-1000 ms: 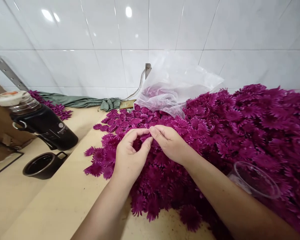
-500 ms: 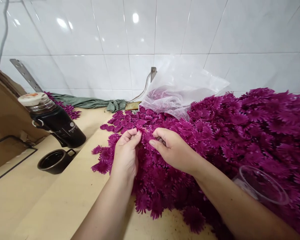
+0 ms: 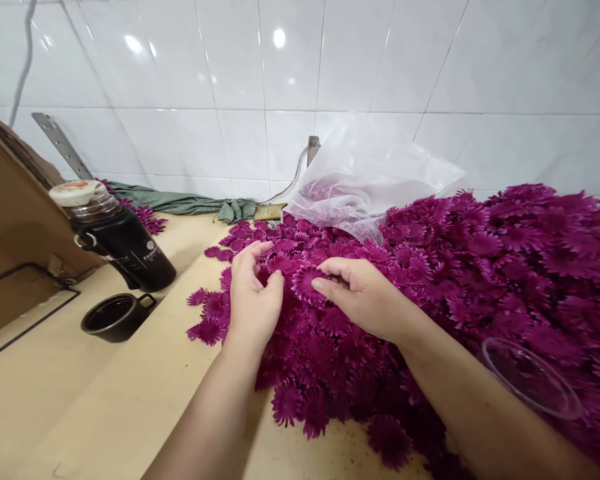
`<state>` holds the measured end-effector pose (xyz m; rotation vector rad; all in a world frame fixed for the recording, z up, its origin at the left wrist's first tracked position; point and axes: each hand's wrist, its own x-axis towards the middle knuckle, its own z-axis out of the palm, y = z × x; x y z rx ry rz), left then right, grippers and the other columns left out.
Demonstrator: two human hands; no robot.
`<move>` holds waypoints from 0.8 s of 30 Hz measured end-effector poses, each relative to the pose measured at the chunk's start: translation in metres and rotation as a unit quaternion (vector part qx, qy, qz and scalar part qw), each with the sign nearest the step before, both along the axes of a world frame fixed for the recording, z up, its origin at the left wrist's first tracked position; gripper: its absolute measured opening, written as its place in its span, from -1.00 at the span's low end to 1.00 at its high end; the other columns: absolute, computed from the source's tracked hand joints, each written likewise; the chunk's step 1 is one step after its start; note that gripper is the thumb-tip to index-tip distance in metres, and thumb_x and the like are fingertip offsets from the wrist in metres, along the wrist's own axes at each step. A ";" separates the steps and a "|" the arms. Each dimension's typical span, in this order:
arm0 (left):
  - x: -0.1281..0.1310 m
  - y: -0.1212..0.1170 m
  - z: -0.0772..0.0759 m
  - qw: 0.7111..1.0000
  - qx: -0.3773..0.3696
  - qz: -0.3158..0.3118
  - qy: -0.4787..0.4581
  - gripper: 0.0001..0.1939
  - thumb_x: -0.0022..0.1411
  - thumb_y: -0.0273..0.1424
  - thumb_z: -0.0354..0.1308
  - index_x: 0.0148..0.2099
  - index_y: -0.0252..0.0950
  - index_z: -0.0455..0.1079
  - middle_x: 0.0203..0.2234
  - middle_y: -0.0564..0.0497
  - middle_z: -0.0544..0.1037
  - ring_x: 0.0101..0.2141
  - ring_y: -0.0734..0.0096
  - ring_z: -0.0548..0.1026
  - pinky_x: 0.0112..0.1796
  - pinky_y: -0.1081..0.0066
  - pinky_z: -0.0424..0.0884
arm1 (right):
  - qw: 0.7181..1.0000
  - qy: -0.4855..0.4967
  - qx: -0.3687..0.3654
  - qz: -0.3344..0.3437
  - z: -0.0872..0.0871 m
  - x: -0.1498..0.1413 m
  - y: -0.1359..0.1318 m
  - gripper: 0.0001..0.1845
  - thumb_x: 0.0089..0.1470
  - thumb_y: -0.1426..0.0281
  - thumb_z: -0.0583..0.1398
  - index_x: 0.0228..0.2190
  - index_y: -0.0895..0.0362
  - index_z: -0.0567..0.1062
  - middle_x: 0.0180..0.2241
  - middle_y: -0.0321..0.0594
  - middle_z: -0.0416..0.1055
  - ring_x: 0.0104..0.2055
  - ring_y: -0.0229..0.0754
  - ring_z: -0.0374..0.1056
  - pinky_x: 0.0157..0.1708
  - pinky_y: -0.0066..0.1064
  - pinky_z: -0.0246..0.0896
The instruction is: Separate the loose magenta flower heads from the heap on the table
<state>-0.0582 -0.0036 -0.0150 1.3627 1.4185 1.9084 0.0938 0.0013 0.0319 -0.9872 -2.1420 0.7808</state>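
Presently pinching purple flower (image 3: 305,285) w/ R hand (image 3: 364,297), beside loosely spread L hand (image 3: 253,293); prob. light, soft, fragile: hold nr centre.

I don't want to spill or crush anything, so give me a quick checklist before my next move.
1. Right hand grips a magenta flower head: ok, pinched at its edge.
2. Left hand free: ok, thumb and fingers apart, nothing seen in them.
3. Black mug away from both hands: ok, left of the flower pile.
4. Plastic bag off the pile: not ok, its near edge lies on the flowers.
5. Clear plastic container not touching the right forearm: cannot tell.
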 end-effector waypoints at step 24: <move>0.017 -0.013 0.014 0.962 -0.071 -0.119 -0.237 -0.79 -0.22 -0.33 0.33 -0.53 -0.31 0.38 -0.64 0.14 0.42 -0.57 0.57 0.32 -0.47 0.51 0.29 | 0.998 0.034 0.051 0.014 -0.005 -0.007 -0.003 -0.68 0.04 0.39 0.08 -0.65 0.09 0.07 -0.61 -0.41 0.01 -0.55 -0.35 -0.03 -0.54 -0.45 -0.09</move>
